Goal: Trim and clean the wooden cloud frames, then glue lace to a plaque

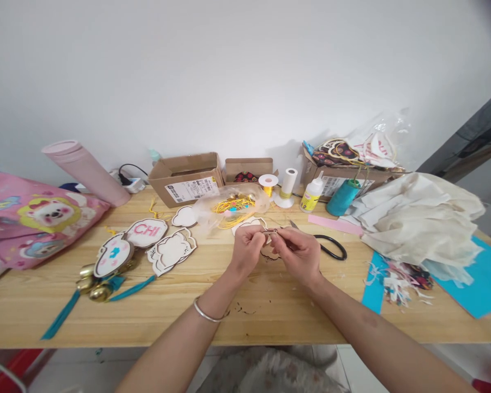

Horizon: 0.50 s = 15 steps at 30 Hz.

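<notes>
Both my hands meet over the middle of the wooden table [245, 305]. My left hand [247, 248] and my right hand [297, 252] are closed in pinches on a small thin cut-out piece [270, 252] held between them just above the table; its shape is mostly hidden by my fingers. A silver bangle [207, 314] circles my left wrist. Black-handled scissors [331, 246] lie just right of my right hand. A clear bag with yellow cord [233, 206] sits right behind my hands.
Cloud-shaped wooden cut-outs [169, 251], a "CHI" piece [146, 231] and a bell ornament with teal tassels [102, 273] lie left. Cardboard boxes [186, 177], thread spools [286, 188], a glue bottle [311, 195] stand behind. White cloth [421, 218] and blue paper [480, 284] lie right; pink fabric [36, 218] left.
</notes>
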{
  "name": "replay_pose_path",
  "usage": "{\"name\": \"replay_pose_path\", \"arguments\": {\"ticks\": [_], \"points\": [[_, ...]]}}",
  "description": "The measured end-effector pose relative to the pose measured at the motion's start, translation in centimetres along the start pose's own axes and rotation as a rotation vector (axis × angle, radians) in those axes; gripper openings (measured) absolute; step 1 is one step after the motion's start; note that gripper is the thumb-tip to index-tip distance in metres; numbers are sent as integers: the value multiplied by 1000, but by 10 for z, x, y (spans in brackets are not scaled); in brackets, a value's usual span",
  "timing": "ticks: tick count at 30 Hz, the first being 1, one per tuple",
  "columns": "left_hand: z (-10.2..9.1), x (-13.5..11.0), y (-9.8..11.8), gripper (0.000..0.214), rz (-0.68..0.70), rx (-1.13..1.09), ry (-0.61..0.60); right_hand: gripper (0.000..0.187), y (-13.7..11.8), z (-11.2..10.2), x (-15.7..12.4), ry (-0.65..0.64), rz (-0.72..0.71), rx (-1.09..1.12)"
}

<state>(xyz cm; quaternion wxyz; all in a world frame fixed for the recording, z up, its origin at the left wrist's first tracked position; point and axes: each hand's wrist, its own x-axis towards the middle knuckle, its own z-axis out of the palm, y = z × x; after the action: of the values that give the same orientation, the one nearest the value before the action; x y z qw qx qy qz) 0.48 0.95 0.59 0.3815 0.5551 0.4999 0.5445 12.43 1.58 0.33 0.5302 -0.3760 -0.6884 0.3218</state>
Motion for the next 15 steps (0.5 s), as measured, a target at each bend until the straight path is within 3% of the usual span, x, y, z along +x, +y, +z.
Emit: {"name": "replay_pose_path", "arguments": {"ticks": [5, 8, 11, 13, 15], "points": [[-3, 2, -3, 15, -23, -114, -76, 16, 2, 1, 1, 10, 45, 46], [-5, 4, -4, 15, 63, -201, -149, 15, 7, -2, 1, 33, 43, 43], [-6, 5, -4, 22, 183, -171, 17, 15, 10, -5, 3, 82, 29, 21], [-6, 4, -3, 13, 186, -50, 136, 14, 11, -8, 4, 119, -19, -6], [-6, 2, -3, 11, 134, 80, 99, 14, 10, -10, 5, 128, -86, -47]]}}
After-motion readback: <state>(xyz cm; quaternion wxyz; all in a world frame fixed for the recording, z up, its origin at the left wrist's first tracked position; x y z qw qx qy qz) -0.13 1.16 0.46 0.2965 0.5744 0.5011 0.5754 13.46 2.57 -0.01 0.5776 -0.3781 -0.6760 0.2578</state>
